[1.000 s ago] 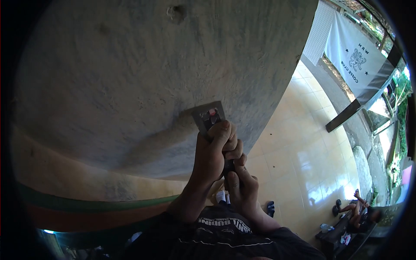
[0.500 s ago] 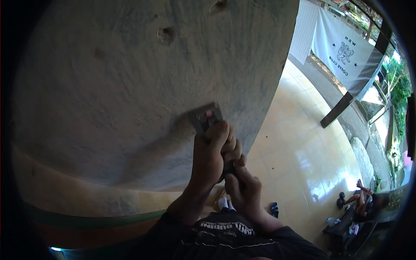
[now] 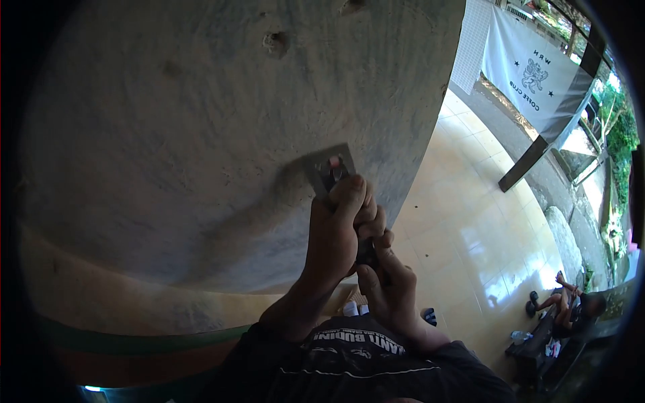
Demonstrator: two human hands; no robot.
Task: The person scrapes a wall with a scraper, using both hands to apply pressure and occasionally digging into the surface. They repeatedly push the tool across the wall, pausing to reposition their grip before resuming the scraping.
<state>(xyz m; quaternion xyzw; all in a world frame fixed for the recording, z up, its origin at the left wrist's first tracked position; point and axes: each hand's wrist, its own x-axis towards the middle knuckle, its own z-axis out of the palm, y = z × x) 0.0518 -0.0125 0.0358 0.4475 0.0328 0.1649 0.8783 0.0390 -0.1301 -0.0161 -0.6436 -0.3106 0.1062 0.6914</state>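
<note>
A flat-bladed scraper (image 3: 321, 168) lies with its metal blade against, or very close to, the rough grey wall (image 3: 168, 154). Wrapped round its handle is my left hand (image 3: 334, 228), thumb pointing up toward the blade. Just below and to the right, my right hand (image 3: 392, 285) is closed on the dark lower end of the same handle. Fingers cover most of the grip. To the left of the blade, a shadow falls across the wall. A chipped hole (image 3: 275, 43) shows higher on this surface.
The wall's edge runs down on the right, beside a glossy tiled floor (image 3: 463, 235). A white banner (image 3: 534, 74) hangs by a dark post (image 3: 524, 163). Another person (image 3: 571, 309) sits at lower right near a dark bench (image 3: 531, 349). A sandal (image 3: 430, 316) lies near my feet.
Both hands and the scraper appear slightly farther right and higher in the picture. The wall's holes have shifted similarly, so the view itself moved. Both hands keep their grip.
</note>
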